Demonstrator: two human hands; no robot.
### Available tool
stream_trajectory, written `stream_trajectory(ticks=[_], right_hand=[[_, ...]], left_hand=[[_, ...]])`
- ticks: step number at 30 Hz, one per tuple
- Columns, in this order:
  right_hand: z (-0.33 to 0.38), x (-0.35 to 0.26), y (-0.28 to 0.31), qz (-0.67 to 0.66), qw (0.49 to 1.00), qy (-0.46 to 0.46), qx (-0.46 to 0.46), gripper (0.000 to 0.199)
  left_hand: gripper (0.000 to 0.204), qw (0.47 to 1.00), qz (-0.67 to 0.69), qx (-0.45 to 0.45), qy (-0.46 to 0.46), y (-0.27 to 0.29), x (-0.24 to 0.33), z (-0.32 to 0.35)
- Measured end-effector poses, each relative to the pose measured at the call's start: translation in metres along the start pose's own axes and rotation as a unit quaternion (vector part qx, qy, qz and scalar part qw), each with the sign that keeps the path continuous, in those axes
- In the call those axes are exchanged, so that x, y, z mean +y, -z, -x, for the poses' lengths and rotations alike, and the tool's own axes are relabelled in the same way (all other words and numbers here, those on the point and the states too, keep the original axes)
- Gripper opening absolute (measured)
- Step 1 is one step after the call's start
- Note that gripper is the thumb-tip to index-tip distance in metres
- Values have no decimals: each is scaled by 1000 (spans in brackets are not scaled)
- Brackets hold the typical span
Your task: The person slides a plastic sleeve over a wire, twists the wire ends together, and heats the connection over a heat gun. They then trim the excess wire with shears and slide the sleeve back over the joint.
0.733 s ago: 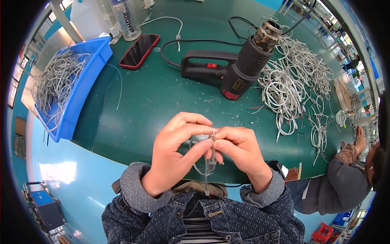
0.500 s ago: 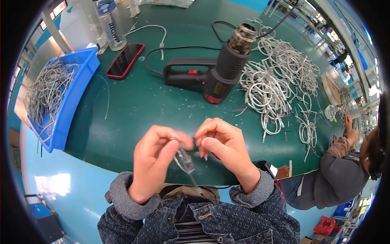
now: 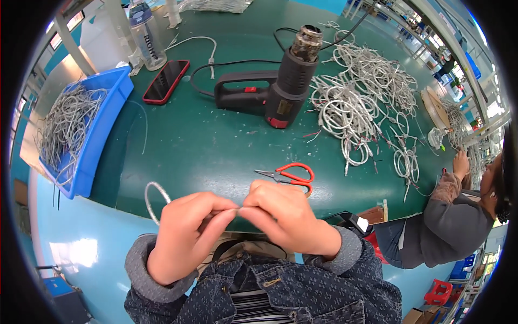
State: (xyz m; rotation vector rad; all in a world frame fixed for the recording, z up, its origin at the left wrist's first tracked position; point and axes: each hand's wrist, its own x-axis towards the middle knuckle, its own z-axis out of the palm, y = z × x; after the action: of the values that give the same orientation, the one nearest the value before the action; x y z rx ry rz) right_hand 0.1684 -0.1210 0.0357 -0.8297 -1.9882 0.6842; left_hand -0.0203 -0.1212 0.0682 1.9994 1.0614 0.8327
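Observation:
My left hand [image 3: 189, 232] is closed in a pinch near the table's front edge, and a whitish cable [image 3: 152, 201] loops out behind it. Thumb and forefinger of my right hand [image 3: 283, 217] pinch too, their tips meeting the left fingertips. Whatever lies between the tips is too small and covered to make out. Just beyond my right hand, a pair of scissors [image 3: 294, 177] with red handles rests on the green table [image 3: 194, 146], blades pointing left.
A black heat gun [image 3: 280, 92] stands mid-table, nozzle up. Tangled white cables [image 3: 350, 116] lie to its right. At left are a blue bin [image 3: 110, 121] of cables, a red-cased phone [image 3: 166, 82] and a bottle [image 3: 147, 40]. A co-worker [image 3: 453, 221] sits at right.
Both hands have come together, fingertips meeting, a little lower. The cable that hung below the left hand now loops out at its left. The scissors, mostly hidden before, now show on the table.

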Motion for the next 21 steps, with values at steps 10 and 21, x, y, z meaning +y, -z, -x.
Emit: stream_trajectory(ticks=[10,21], right_hand=[[5,-10,-4,-35,998,-55,21,6],[9,-10,-8,60,996,-60,20,5]], left_hand=[[5,996,90,-1,8,-8,-9,4],[6,992,125,-6,28,-12,-16,6]])
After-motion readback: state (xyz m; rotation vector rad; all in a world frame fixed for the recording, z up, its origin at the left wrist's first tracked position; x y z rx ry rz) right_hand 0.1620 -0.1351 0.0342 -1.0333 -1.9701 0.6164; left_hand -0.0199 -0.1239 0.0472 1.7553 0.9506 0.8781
